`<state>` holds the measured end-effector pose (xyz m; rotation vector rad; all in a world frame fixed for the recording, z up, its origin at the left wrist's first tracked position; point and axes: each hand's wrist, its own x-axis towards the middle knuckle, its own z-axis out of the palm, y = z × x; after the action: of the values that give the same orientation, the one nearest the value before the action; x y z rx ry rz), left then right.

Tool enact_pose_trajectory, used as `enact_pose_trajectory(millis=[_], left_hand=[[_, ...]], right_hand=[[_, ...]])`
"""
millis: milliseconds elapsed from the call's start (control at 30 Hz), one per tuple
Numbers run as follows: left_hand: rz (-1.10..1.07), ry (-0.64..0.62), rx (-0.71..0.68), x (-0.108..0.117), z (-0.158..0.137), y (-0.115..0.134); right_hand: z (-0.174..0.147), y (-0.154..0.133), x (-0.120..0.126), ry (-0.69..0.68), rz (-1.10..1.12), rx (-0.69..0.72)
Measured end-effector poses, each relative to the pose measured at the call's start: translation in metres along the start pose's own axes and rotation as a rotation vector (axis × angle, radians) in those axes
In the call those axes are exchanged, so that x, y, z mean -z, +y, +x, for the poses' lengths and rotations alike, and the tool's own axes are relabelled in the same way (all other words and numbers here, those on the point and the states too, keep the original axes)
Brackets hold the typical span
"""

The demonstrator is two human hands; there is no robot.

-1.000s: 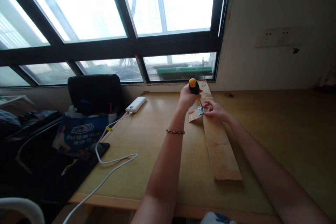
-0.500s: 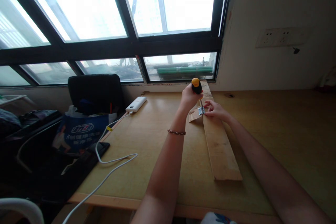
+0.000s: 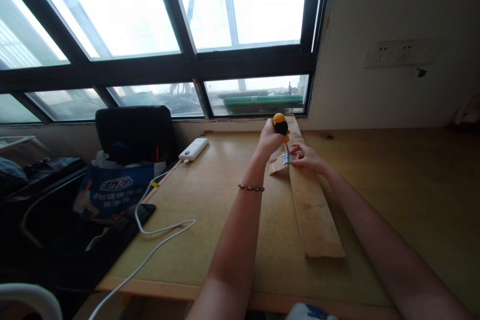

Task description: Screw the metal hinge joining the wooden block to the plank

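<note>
My left hand (image 3: 270, 137) is wrapped round the yellow and black handle of a screwdriver (image 3: 280, 125), which stands nearly upright with its shaft pointing down. The tip meets a small silver hinge (image 3: 287, 158). This hinge spans a long wooden board (image 3: 315, 210) and a short wooden piece (image 3: 277, 165) that tilts off the board's left side. My right hand (image 3: 307, 156) rests on the board, its fingertips closed at the hinge's right edge beside the shaft. The exact contact at the tip is too small to make out.
A white power bank (image 3: 194, 149) with a white cable (image 3: 168, 240) lies on the left of the wooden table (image 3: 225, 200). Beyond that edge are a black chair (image 3: 135, 132) and a blue bag (image 3: 116, 190). Windows and a wall border the far side.
The screwdriver handle has turned slightly in my left hand. My right hand stays at the hinge, and the board has not visibly moved.
</note>
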<state>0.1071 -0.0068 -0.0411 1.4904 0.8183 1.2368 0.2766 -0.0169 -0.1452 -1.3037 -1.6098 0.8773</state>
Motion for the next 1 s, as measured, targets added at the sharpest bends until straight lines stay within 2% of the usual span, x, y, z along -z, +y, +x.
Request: enact_pose_trajectory(millis=[200,367,700,833,1000], left_hand=[[-0.071,-0.032,0.009,0.002,-0.006,0.009],[-0.100,-0.082,0.026,0.002,-0.007,0.008],[-0.105,-0.097,0.027,0.005,-0.007,0.006],[-0.009,-0.034,-0.046,0.007,-0.006,0.006],[0.136,0.148,-0.155,0.009,0.000,-0.001]], right_hand=[[-0.001,-0.002,0.000,-0.007,0.015,-0.010],[0.001,0.001,0.000,-0.013,0.019,-0.005],[0.000,0.001,0.000,-0.005,0.036,-0.006],[-0.001,-0.001,0.000,-0.012,0.023,-0.002],[0.000,0.001,0.000,-0.012,0.013,0.010]])
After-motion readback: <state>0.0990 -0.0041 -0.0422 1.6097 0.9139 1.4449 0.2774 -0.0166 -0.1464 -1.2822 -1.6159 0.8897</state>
